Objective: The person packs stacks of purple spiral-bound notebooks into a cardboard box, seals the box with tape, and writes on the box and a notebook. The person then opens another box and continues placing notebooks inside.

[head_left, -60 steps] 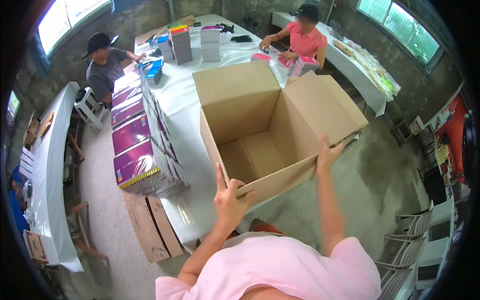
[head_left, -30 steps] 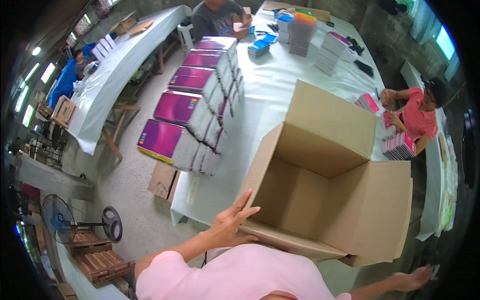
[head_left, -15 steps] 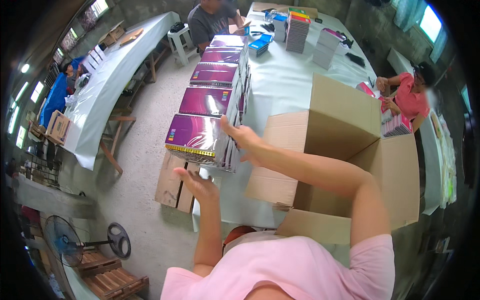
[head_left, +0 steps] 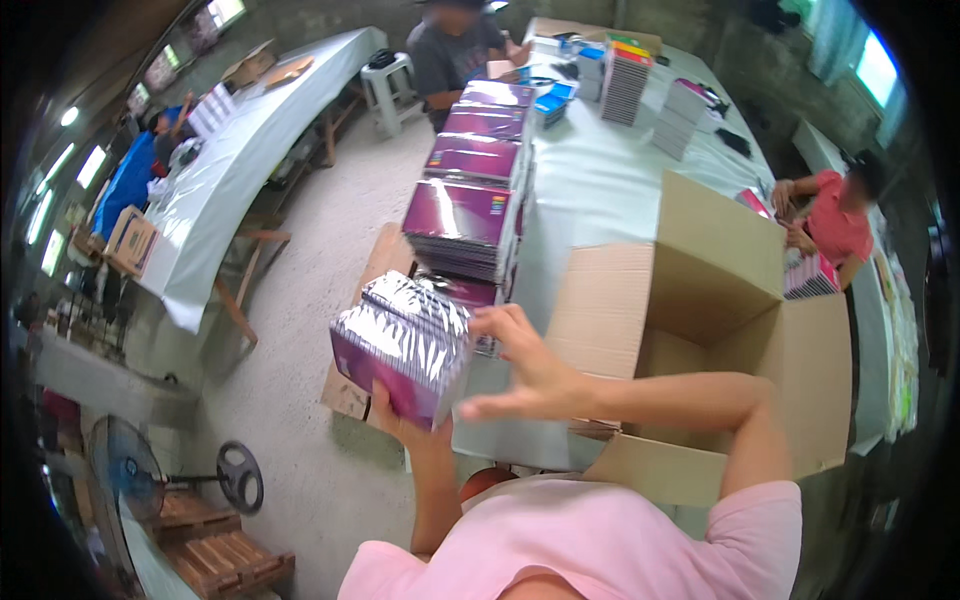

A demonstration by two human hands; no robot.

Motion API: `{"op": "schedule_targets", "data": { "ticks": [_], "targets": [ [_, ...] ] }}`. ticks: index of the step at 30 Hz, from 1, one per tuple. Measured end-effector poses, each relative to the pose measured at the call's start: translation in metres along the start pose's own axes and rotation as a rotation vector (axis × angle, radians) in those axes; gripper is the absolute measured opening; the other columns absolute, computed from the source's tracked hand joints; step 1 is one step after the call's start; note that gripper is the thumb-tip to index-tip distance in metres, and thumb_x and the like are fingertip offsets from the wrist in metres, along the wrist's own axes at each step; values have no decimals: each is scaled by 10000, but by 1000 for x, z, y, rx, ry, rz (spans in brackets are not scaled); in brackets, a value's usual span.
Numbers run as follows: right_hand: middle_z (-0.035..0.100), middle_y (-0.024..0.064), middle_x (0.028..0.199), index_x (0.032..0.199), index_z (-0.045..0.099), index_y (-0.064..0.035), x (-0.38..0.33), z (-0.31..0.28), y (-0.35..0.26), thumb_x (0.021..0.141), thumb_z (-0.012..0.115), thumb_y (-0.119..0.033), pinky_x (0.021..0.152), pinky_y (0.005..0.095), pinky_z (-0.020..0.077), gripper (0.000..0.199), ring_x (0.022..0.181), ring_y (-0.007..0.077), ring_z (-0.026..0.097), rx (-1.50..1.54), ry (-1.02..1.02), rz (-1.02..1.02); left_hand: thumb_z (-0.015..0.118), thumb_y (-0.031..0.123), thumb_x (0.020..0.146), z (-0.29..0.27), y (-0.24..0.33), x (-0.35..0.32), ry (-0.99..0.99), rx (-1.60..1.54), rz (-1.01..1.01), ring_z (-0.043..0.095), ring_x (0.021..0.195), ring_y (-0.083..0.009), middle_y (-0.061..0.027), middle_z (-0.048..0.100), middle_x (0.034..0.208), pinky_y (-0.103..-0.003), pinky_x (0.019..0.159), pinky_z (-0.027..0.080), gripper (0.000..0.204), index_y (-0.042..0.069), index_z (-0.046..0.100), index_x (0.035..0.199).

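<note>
A shrink-wrapped bundle of purple notebooks (head_left: 400, 345) is tilted up off the stacks, its glossy wrapped edges facing upward. My left hand (head_left: 405, 415) grips it from below, thumb on the purple cover. By the bundle's right end is my right hand (head_left: 535, 370), open with thumb and fingers spread. Its fingertips are close to the bundle's corner; contact is hard to tell. Just beyond, more purple notebook bundles (head_left: 462, 212) stand in a row of stacks along the table's left side. To the right of my right hand stands an open cardboard box (head_left: 720, 220), flaps folded out.
A white-covered table (head_left: 590, 180) holds other notebook stacks (head_left: 625, 85) at its far end. One person (head_left: 450, 60) sits at the far left side, another (head_left: 835, 215) at the right. A second long table (head_left: 260, 130) and a fan (head_left: 125, 465) are to my left.
The nearest bundle has come off the row toward me and tipped over, now in my left hand. My right hand has moved from the stack's side, down and right. The view has shifted slightly.
</note>
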State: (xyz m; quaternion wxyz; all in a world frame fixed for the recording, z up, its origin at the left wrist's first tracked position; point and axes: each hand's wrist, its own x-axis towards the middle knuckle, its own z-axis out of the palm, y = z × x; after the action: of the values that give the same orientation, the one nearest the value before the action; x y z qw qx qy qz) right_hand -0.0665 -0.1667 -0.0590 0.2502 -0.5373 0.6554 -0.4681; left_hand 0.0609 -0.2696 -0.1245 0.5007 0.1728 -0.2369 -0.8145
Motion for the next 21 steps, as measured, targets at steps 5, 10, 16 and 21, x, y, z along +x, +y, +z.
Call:
{"op": "schedule_targets", "data": {
  "ticks": [5,10,16,21],
  "targets": [
    [443,118,1266,1291,396,-37,-38,-46,-39,789,708,-322,979,412,366,656,1176,244,453,463,-145,147,543,465,861,-22,21,-6,-258,-335,-408,330,1293,-367,-225,243,1441,-505,1064,310,753,97,222,1434],
    [234,173,1452,1471,19,-109,-67,-80,-62,584,795,-566,1065,472,233,1264,1349,289,250,332,-50,103,623,547,772,76,-1,-10,-804,45,-332,265,1332,-317,-175,214,1461,-464,1082,260,973,115,87,1460],
    [531,178,1178,1349,345,-2,-111,-145,-16,664,742,-268,949,383,428,836,1062,267,546,730,436,356,549,647,783,136,-67,-20,-1146,390,-392,80,1392,-274,-189,17,1511,-387,1096,165,1100,76,-115,1449],
    [616,152,1050,1170,515,5,-195,-172,59,734,631,-335,840,384,507,565,925,252,620,1014,602,530,559,740,685,89,-81,-47,-1278,1330,86,69,1384,-422,-234,2,1508,-607,1041,116,1059,152,159,1471]
  ]
}}
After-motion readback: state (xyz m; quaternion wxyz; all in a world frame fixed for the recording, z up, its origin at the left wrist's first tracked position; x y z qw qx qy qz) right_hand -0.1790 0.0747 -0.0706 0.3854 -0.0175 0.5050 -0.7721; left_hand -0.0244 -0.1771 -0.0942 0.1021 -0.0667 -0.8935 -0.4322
